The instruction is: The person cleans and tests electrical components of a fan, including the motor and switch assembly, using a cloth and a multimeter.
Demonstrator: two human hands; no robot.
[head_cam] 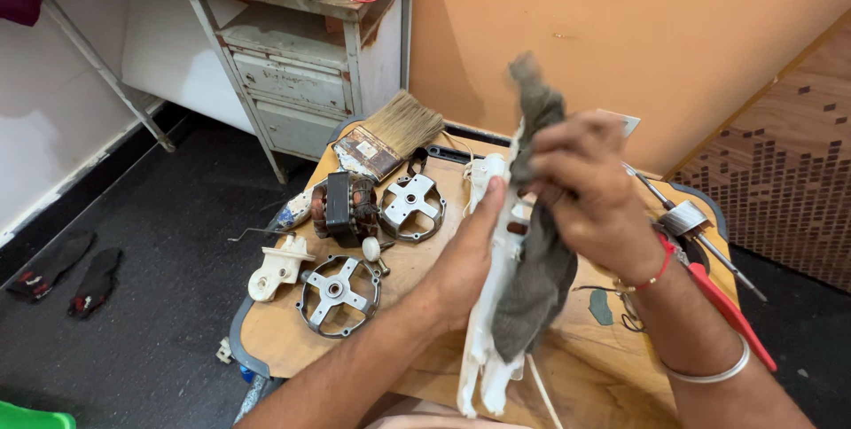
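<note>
Mid-frame, left hand [467, 256] grips a long white plastic housing [489, 305], right hand [581, 194] clutches a limp grey cloth [536, 278] against it above the wooden surface [425, 349].

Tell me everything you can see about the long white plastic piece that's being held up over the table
The white plastic piece is long, narrow and looks like moulded plastic, with slots and notches along its edge. It is held nearly upright over the wooden table, leaning slightly. The left hand grips its middle, thumb along the front. The right hand presses a grey cloth against its right side, draping over much of it. A white cord trails near its bottom.
</note>
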